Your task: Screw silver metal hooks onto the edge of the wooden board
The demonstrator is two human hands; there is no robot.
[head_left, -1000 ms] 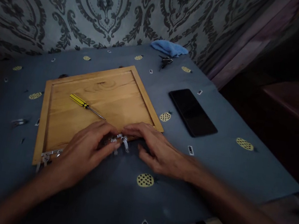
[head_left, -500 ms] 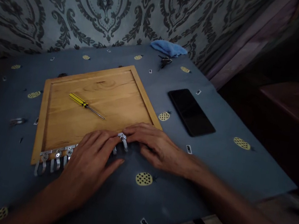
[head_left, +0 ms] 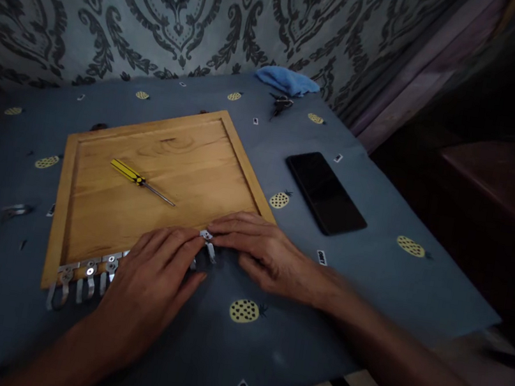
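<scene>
A framed wooden board [head_left: 168,173] lies on the table with a metal hook rail [head_left: 90,270] along its near edge. My left hand [head_left: 153,274] covers the middle of the rail, its fingers closed over it and its thumb on the near side. My right hand [head_left: 263,252] grips the rail's right end, fingertips at the board's corner and thumb tucked underneath. Between the two hands one metal hook [head_left: 210,250] shows. Part of the rail is hidden under my hands. On the board lies a yellow and black screwdriver [head_left: 140,181], its tip pointing right.
To the right of the board is a black phone [head_left: 327,194]. A blue cloth [head_left: 288,81] and a small dark object [head_left: 280,103] lie at the back, near the patterned wall. A small metal piece [head_left: 17,210] sits left of the board. The tablecloth [head_left: 369,287] has pineapple prints.
The view has shifted slightly, so the board and the table things appear a little further left. Both hands keep nearly the same hold on the rail.
</scene>
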